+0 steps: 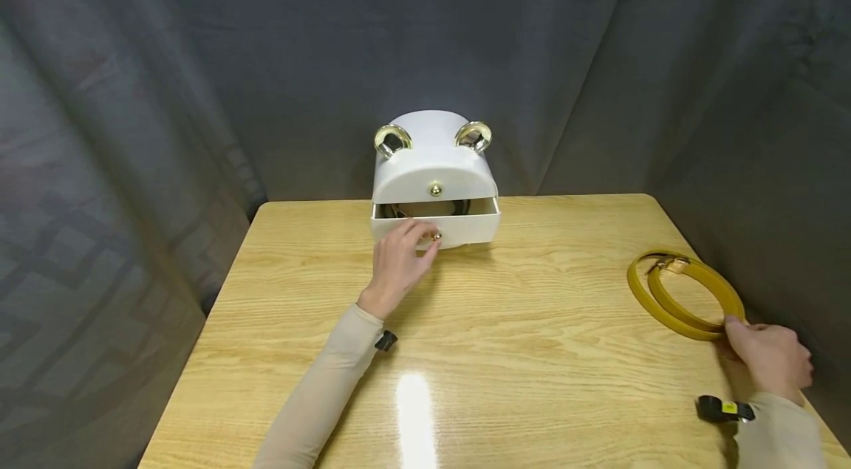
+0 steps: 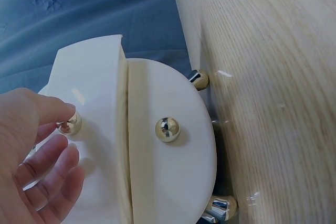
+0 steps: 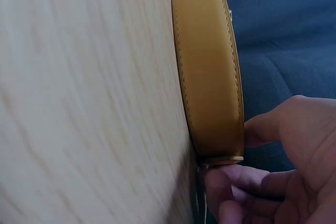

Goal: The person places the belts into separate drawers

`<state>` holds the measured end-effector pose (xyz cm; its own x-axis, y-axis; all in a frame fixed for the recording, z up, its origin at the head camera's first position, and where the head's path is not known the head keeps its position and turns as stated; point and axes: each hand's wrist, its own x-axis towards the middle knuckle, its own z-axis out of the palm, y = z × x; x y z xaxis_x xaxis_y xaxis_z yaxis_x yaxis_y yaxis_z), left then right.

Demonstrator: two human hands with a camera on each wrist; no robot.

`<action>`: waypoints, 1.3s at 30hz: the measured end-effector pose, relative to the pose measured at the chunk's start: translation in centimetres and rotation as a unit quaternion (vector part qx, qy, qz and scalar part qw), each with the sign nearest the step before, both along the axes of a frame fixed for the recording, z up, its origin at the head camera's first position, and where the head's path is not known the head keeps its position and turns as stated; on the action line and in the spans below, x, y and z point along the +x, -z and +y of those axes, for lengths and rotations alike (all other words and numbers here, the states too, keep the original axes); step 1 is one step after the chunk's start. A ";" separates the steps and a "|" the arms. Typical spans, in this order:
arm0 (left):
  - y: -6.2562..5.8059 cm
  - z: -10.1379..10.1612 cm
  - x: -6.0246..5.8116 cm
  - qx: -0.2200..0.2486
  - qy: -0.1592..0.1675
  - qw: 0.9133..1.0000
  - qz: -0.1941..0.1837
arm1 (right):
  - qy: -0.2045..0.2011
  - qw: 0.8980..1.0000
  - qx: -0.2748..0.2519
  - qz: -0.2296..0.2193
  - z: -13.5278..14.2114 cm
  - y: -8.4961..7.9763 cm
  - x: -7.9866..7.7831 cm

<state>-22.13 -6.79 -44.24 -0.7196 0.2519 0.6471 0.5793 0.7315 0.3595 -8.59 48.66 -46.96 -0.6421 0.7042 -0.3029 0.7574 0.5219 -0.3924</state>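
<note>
A white rounded box point(image 1: 432, 133) with two gold ring-shaped ears stands at the back of the table. Its lower drawer point(image 1: 472, 230) is pulled partway out, and a dark item shows inside. My left hand point(image 1: 399, 258) pinches the gold knob point(image 2: 71, 124) on the drawer front between thumb and forefinger, the other fingers loosely bent. At the right side lies a coiled mustard-yellow belt point(image 3: 207, 66) with a gold buckle point(image 1: 674, 263). My right hand point(image 1: 771, 354) grips the near right edge of the coil, thumb on one side and fingers on the other.
A second gold knob point(image 2: 167, 129) sits on the box's upper front. The wooden table point(image 1: 532, 351) has a bright light reflection near its front. Dark grey curtains point(image 1: 319, 70) hang behind and along both sides, close to the belt on the right.
</note>
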 end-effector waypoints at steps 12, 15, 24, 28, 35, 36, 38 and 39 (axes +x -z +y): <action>-0.2 -0.1 0.1 -0.001 0.001 1.000 -0.002 | 0.010 1.000 -0.006 0.016 -0.6 0.0 -0.3; -0.2 -0.1 0.0 -0.003 0.000 1.000 0.003 | 0.003 1.000 0.003 -0.022 -0.5 -0.4 -0.4; -0.3 -0.2 0.0 -0.011 -0.006 1.000 0.006 | -0.006 0.999 0.008 -0.048 -0.3 -0.3 -0.2; -0.3 -0.2 0.1 -0.013 -0.006 1.000 0.003 | 0.001 1.000 0.008 0.005 -0.5 0.4 -0.1; -0.4 -0.1 -0.2 -0.013 -0.007 1.000 -0.002 | 0.021 0.998 0.018 0.061 -0.9 0.9 -0.4; -0.4 -0.1 -0.2 -0.012 -0.007 1.000 -0.002 | 0.023 0.998 0.016 0.064 -0.9 0.9 -0.4; -0.4 -0.1 -0.3 -0.008 -0.007 1.000 -0.003 | 0.023 0.997 0.014 0.066 -0.8 0.8 -0.4; -0.4 -0.1 -0.3 -0.005 -0.007 1.000 -0.003 | 0.024 0.997 0.013 0.067 -0.7 0.8 -0.4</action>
